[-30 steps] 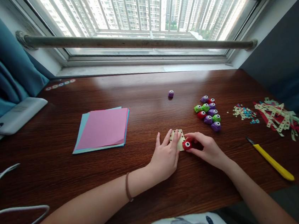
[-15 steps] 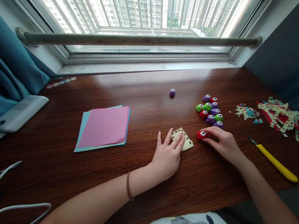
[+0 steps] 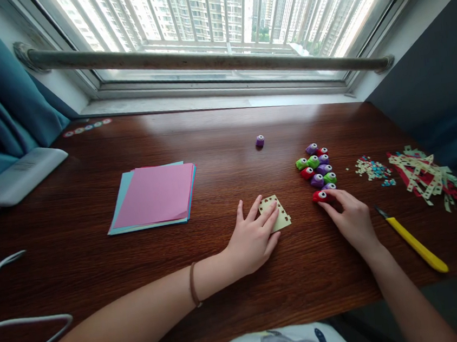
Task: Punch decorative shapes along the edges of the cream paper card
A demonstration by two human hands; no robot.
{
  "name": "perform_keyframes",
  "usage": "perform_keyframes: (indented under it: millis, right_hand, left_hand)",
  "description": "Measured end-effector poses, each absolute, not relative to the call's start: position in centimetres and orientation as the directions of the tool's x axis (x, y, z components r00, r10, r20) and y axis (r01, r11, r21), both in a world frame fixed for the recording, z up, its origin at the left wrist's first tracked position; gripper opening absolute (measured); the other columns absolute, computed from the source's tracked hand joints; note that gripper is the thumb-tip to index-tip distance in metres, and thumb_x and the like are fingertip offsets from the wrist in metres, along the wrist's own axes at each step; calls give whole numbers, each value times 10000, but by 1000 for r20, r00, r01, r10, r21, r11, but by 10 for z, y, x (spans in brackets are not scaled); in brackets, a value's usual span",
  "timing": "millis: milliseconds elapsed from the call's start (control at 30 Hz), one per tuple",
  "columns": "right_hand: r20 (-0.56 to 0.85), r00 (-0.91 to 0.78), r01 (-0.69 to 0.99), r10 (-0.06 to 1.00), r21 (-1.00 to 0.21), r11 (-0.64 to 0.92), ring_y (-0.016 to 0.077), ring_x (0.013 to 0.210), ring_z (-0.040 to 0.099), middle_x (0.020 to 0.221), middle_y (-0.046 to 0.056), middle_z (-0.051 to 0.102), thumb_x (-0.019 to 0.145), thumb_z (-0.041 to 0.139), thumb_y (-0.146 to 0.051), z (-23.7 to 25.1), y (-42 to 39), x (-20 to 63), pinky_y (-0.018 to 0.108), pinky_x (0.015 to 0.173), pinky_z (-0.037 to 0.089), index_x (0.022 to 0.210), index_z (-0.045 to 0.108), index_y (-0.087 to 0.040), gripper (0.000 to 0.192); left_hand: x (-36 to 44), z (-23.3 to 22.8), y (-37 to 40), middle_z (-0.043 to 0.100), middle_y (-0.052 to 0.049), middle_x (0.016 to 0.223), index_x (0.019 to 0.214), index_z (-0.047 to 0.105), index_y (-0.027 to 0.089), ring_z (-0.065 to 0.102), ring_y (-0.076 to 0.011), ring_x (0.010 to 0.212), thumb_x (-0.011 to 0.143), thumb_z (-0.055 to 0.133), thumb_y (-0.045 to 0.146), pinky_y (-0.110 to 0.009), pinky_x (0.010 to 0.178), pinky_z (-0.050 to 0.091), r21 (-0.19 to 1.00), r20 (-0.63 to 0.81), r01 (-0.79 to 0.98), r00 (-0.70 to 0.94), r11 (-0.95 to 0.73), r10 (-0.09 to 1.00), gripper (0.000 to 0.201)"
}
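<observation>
Paper (image 3: 283,219), pale yellow, lay partly beneath the spread, unclenched left hand (image 3: 252,242); the right hand (image 3: 351,218), angled inward, pinched a red punch (image 3: 319,196).

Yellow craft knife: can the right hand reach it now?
Probably yes: nothing lies between the right hand and the yellow craft knife, though that hand holds a red paper punch.

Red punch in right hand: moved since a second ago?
Yes. Against the lone purple punch, the red punch has gone right and slightly farther from the person, toward the punch cluster.
</observation>
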State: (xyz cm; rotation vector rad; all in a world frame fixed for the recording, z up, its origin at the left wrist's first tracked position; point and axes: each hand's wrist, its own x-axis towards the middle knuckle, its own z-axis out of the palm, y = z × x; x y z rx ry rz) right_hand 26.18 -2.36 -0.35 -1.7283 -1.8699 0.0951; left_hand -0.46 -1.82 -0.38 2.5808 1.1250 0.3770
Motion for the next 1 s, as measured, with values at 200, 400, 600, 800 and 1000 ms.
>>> perform_keyframes:
  millis: [200,400,600,800,1000]
  right_hand:
    - [455,46,980,889,-195,49,263,963,534,1074,152,553,846,531,-312,-3,-14,244,410,849,452,1156,571,-136,358]
    - [154,-256,739,954,-606,296,173,832,557,850,33,603,839,565,-262,2,-28,213,308,776,471,859,675,-228,117]
    - [85,-126,709,988,-689,150,178,775,551,777,15,613,801,605,-250,-2,-29,202,320,729,445,750,664,-220,84]
    - [-47,-39,768,998,-640,0,170,737,530,729,1,615,752,634,-239,3,-22,196,300,675,409,671,635,-203,89]
    - [-126,108,792,986,-589,-162,161,695,549,697,5,624,724,639,-230,4,-19,199,295,689,401,634,631,-177,104]
  left_hand:
    - [-6,-5,-17,407,-84,1404,1342,390,228,197,-295,1364,922,381,403,-655,1046,112,391,127,652,661,-649,740,455]
    - [-6,-3,-19,427,-82,1389,1317,426,218,236,-289,1352,937,345,391,-658,1043,113,393,148,645,659,-656,737,425]
    - [-5,-4,-19,419,-58,1397,1309,429,237,253,-273,1348,956,302,346,-646,1043,142,353,149,660,661,-664,736,391]
    - [-5,-5,-19,409,-33,1405,1311,422,251,253,-272,1347,953,304,301,-644,1037,159,337,149,668,658,-663,738,380]
    - [-4,-4,-20,378,-10,1423,1310,423,229,243,-273,1347,934,350,269,-642,1043,144,346,138,685,638,-641,757,385]
